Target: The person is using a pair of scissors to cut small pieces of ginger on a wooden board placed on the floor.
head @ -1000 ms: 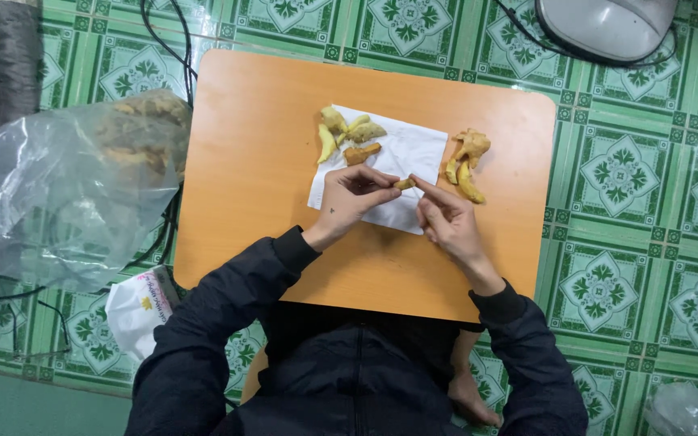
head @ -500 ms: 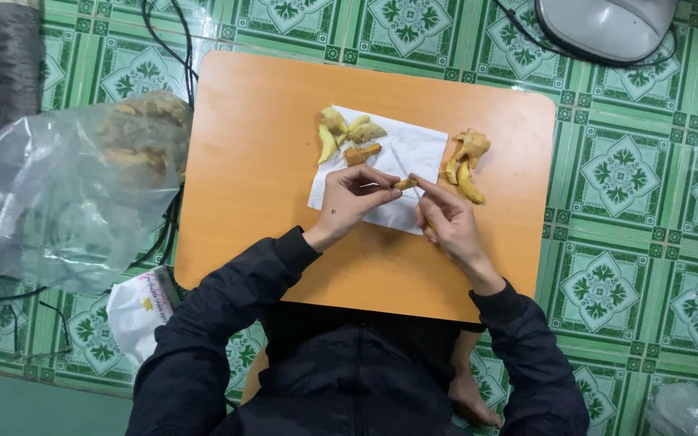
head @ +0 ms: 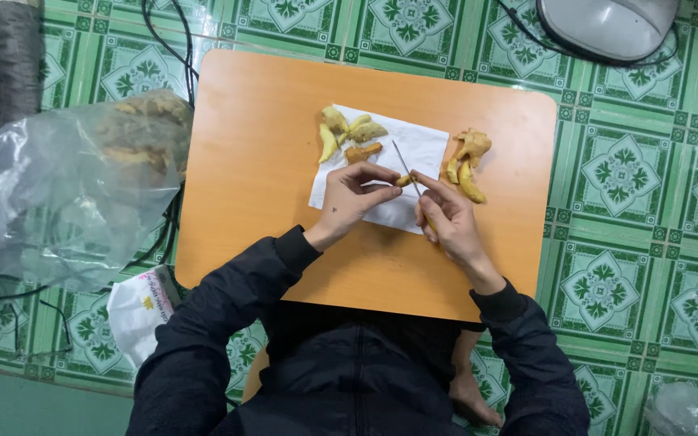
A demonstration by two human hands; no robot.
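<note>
Nothing has shifted: left hand [head: 349, 198] pinches ginger piece [head: 402, 181], right hand [head: 446, 222] clenches knife [head: 407, 171] (blade up).

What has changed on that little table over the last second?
Hardly anything. The left hand still pinches a small yellow piece and the right hand still holds the thin knife against it; any movement is too slight to see. The white napkin, the pieces on it, the pile beside it and the plastic bag lie as before.
</note>
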